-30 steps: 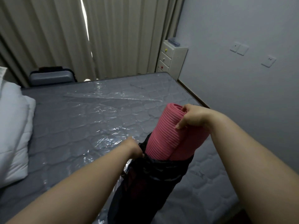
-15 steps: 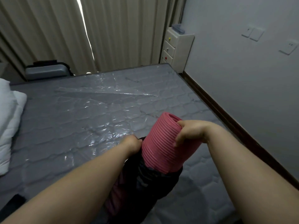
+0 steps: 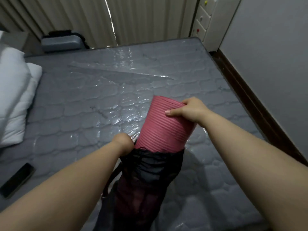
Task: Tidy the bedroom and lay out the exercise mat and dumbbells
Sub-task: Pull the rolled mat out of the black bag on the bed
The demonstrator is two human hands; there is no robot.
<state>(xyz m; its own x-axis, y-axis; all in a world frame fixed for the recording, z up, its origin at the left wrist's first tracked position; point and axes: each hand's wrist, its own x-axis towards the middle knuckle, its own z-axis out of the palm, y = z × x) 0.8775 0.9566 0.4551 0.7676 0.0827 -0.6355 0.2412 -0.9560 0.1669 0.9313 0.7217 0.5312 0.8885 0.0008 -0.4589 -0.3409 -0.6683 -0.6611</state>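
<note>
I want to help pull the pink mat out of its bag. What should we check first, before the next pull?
1. Right hand holds the top of the rolled pink exercise mat: ok.
2. Left hand holds the rim of the black mesh bag: cannot tell, its fingers are hidden.
3. Bag mouth loose round the mat: cannot tell.
4. Mat out of the bag: not ok, its lower part is inside.
5. Black phone on the mattress lies apart from the bag: ok.
</note>
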